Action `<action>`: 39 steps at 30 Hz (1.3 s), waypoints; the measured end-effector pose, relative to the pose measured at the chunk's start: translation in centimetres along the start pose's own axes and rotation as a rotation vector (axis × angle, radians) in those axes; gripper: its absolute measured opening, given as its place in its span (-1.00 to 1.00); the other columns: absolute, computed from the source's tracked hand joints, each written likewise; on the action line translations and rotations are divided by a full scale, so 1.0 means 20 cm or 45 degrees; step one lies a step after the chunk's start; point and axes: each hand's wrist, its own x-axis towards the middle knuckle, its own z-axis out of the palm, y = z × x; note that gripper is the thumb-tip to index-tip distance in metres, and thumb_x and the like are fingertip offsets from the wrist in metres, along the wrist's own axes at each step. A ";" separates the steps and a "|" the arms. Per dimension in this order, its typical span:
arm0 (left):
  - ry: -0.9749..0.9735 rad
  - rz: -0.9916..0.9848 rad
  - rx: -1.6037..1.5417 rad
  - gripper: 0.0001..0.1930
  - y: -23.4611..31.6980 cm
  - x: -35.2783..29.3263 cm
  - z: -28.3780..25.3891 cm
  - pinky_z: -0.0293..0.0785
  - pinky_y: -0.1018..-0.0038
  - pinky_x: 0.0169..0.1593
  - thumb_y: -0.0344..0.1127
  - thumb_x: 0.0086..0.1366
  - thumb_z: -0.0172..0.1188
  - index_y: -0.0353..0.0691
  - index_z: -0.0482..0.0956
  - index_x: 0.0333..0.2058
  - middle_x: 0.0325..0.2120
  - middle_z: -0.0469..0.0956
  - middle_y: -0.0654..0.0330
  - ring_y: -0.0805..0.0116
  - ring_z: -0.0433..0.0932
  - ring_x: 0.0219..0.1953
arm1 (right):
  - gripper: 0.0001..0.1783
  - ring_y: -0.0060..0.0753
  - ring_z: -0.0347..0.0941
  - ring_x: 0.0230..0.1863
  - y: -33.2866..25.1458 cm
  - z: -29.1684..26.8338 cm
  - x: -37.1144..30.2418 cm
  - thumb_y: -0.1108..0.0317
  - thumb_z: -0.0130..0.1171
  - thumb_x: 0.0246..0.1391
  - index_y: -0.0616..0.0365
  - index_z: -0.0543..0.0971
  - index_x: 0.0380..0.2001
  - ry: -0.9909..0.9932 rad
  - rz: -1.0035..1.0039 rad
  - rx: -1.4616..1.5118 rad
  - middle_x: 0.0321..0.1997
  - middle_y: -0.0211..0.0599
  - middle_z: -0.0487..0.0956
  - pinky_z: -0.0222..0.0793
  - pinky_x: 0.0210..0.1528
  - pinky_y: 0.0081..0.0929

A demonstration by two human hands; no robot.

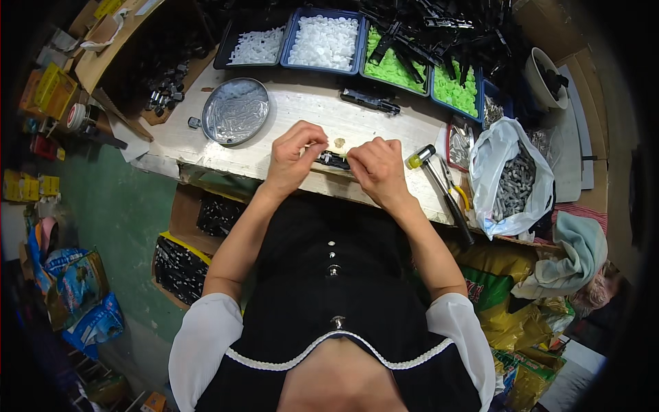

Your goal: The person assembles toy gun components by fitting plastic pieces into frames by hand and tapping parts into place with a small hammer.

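Observation:
A slim black assembly (333, 160) with a pale metal bit on it lies near the front edge of the table, between my two hands. Over its left end, my left hand (294, 156) has thumb and forefinger pinched together; whatever is between them is too small to make out. My right hand (379, 172) is curled at the assembly's right end, its fingertips gripping there. A speck of light green shows by those fingertips. Farther back on the table lies a similar black assembly (371, 101). A round metal tin (235, 111) of thin silvery pins sits to the left.
Along the back stand trays of white pieces (322, 42) and green pieces (397, 70), with black assemblies heaped over the green ones. At right are a mallet (443, 189), yellow-handled pliers (456, 187) and a white bag (511, 178) of grey metal parts. Boxes of black parts (180, 268) stand below left.

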 end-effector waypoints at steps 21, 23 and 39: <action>-0.509 -0.106 0.602 -0.77 -0.12 -0.01 -0.01 0.09 0.36 -0.04 -0.35 -0.13 0.26 -0.10 0.51 -0.40 -0.32 0.40 0.33 0.31 0.27 -0.14 | -0.76 -0.40 0.26 -0.35 0.02 0.08 -0.05 0.50 0.09 -0.19 -0.02 0.58 -0.38 -0.304 0.072 0.040 -0.52 -0.46 0.35 -0.01 -0.28 -0.36; -0.604 -0.061 0.623 -0.78 -0.12 0.02 -0.01 0.09 0.36 -0.07 -0.29 -0.12 0.25 -0.13 0.52 -0.41 -0.33 0.40 0.29 0.28 0.27 -0.16 | -0.74 -0.40 0.25 -0.35 0.04 0.07 -0.05 0.52 0.07 -0.19 -0.03 0.58 -0.36 -0.337 0.061 0.029 -0.51 -0.45 0.34 -0.01 -0.28 -0.37; -0.961 0.385 0.847 -0.86 0.04 0.78 0.56 0.35 0.18 -0.38 -0.32 -0.08 0.17 -0.26 0.49 -0.67 -0.61 0.46 0.02 -0.01 0.45 -0.48 | -0.90 -0.02 0.39 -0.38 0.72 -0.56 -0.36 0.43 0.08 -0.11 0.18 0.53 -0.47 0.058 0.760 -0.385 -0.44 -0.09 0.43 0.29 -0.33 -0.19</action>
